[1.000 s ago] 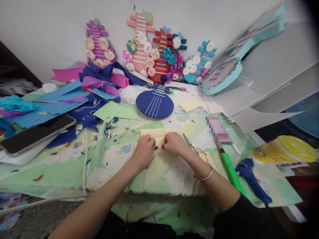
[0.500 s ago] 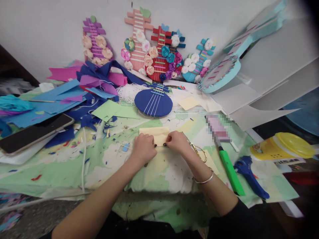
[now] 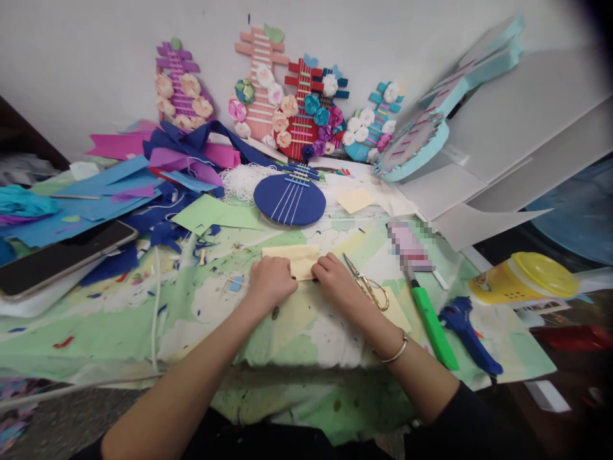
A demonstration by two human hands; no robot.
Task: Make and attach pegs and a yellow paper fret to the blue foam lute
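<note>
A pale yellow sheet of paper (image 3: 293, 255) lies on the green-patterned table cover (image 3: 201, 313) in front of me. My left hand (image 3: 269, 282) pinches its near left edge and my right hand (image 3: 335, 278) pinches its near right edge, fingertips almost meeting. Gold-handled scissors (image 3: 368, 289) lie just right of my right hand. A round navy paper guitar body (image 3: 290, 199) with white strings sits just beyond the sheet.
Several flower-decorated paper guitars (image 3: 297, 105) lean on the wall. Coloured paper scraps (image 3: 143, 185) and a phone (image 3: 57, 255) lie at left. At right are a green-handled knife (image 3: 431, 319), a blue glue gun (image 3: 467, 332), a yellow-lidded tub (image 3: 524, 278) and white boards (image 3: 498, 160).
Both hands stayed on the yellow sheet's near edge with only small finger shifts. The view drifted slightly, so the scene sits a little further left.
</note>
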